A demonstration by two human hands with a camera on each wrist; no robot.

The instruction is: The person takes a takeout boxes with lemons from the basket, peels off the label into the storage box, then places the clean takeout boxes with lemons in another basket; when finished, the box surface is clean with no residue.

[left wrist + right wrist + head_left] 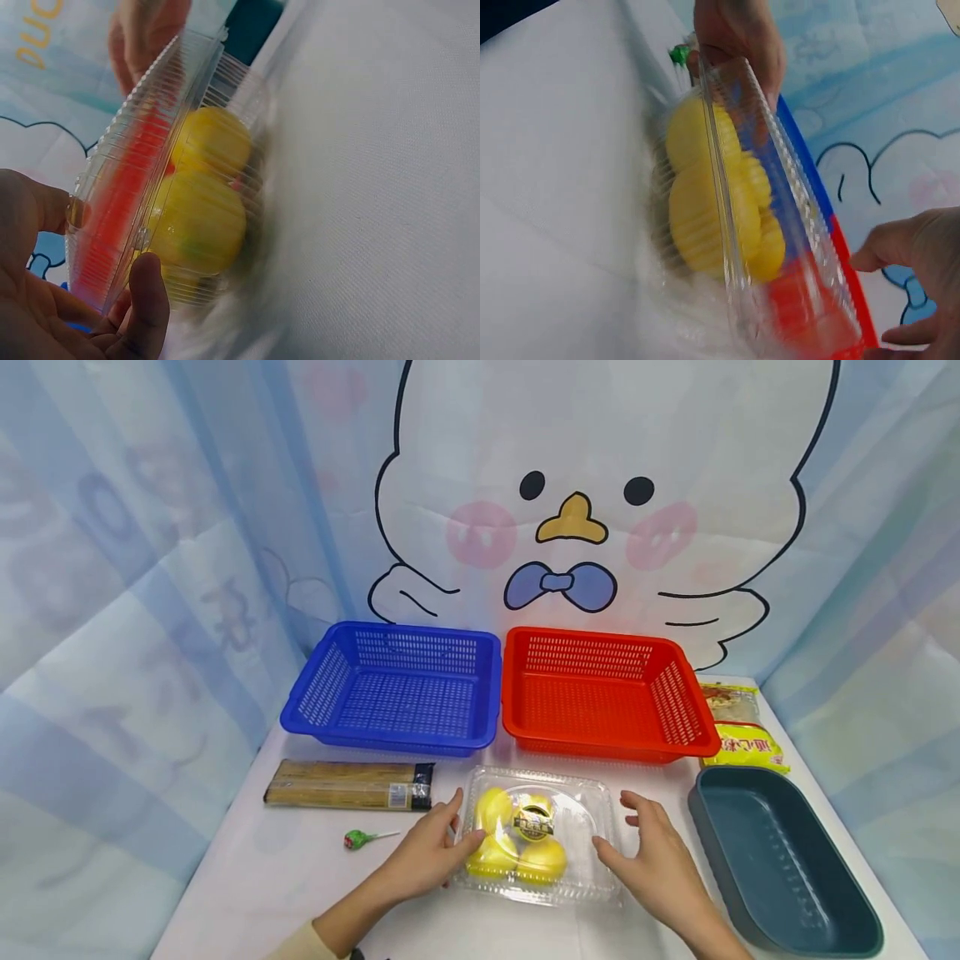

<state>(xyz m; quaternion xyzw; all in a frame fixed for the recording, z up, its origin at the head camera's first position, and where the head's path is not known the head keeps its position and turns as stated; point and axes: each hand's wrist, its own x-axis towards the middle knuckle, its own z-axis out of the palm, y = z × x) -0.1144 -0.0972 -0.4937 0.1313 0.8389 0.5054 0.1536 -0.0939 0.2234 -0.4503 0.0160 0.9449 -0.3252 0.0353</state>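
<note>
A clear plastic clamshell box [592, 810] with several round yellow fruits [542, 860] inside sits low over the front middle of the white table. A dark label is on its lid. My left hand [431, 852] grips the box's left edge; in the left wrist view the fingers [148, 300] curl at its rim. At the opposite edge, my right hand [660, 860] is spread, thumb close to the lid. The right wrist view shows the right hand [911, 277] apart from the box, fingers holding nothing. Whether the box's base touches the table is unclear.
Behind the box stand a blue basket [405, 747] and a red basket [600, 747]. A dark teal tub [780, 860] is at right, with yellow food packets [746, 747] behind it. At left lie a pack of long sticks [337, 785] and a green-and-red lollipop [356, 839].
</note>
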